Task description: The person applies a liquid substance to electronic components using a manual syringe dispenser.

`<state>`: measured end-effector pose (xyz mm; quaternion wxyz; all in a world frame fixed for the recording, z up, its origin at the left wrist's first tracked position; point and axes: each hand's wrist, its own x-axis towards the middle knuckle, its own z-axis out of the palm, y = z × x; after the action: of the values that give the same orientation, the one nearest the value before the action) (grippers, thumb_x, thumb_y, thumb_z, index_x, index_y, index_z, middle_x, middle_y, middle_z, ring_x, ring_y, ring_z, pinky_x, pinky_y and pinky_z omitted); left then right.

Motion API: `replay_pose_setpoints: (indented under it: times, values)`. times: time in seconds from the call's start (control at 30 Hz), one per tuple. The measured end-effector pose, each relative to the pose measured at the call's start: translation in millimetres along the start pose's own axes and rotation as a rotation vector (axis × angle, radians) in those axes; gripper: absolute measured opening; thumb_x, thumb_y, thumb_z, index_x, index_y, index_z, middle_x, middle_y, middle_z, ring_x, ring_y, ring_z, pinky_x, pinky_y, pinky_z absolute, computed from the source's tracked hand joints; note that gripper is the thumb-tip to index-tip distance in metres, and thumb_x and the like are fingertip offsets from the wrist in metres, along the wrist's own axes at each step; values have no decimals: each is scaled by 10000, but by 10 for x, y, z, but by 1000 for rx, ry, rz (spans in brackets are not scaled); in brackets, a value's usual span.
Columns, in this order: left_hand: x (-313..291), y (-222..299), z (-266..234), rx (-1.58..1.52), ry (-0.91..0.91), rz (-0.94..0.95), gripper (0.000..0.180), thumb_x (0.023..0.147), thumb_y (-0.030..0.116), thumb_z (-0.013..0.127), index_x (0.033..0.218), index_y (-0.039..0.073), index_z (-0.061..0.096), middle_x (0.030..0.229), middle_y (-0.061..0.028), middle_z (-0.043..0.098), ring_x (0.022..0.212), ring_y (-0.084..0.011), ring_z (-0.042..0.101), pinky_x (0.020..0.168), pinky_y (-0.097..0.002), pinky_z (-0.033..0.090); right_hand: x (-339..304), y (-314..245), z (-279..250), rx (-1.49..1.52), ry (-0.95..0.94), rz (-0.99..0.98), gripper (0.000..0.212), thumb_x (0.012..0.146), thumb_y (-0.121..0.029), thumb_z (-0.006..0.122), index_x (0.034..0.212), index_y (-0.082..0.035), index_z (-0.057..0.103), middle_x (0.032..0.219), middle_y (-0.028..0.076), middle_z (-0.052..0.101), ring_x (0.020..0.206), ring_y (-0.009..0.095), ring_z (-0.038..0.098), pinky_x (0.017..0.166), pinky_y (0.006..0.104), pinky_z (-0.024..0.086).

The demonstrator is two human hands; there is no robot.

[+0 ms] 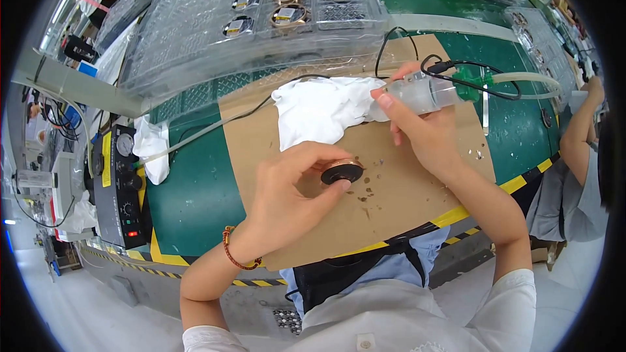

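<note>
White shirt fabric (375, 316) covers my torso. My left hand (283, 189) pinches a round, copper-rimmed black disc (342, 171) between thumb and fingers, above a brown cardboard sheet (407, 182) on the green worktop (199, 205). My right hand (424, 133) is closed around a translucent syringe barrel (422, 92), its green fitting (471, 85) joined to a clear hose (531, 77). White cloth (316, 112) lies crumpled beyond the disc; a black control box (119, 189) stands at left.
</note>
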<state>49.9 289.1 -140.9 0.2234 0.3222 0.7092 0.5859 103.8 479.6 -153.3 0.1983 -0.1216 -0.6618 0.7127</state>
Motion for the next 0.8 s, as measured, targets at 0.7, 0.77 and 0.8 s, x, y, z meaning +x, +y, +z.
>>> replay_pose_setpoints:
  times: [0.7,0.77,0.8]
  values:
    - [-7,-23,70,380,18,160,172,660,-37,652,824,13,638,726,-68,622,631,-140,602,581,-232,482,-24,1,38,-122,54,67,298,824,-174,588,1059,-87,427,953,163,617,496,106,479,427,237,401]
    - [-7,-45,67,336,50,139,198,669,-25,674,859,15,636,736,-68,633,647,-133,618,601,-231,496,-43,-32,52,77,98,45,354,780,-145,660,1032,-55,430,724,67,570,476,82,481,403,220,368]
    - [-10,-49,72,335,55,135,198,669,-25,674,859,15,636,736,-68,633,647,-133,618,601,-231,496,-65,-54,63,76,92,47,354,780,-145,660,1032,-55,430,724,67,570,476,82,481,403,220,368]
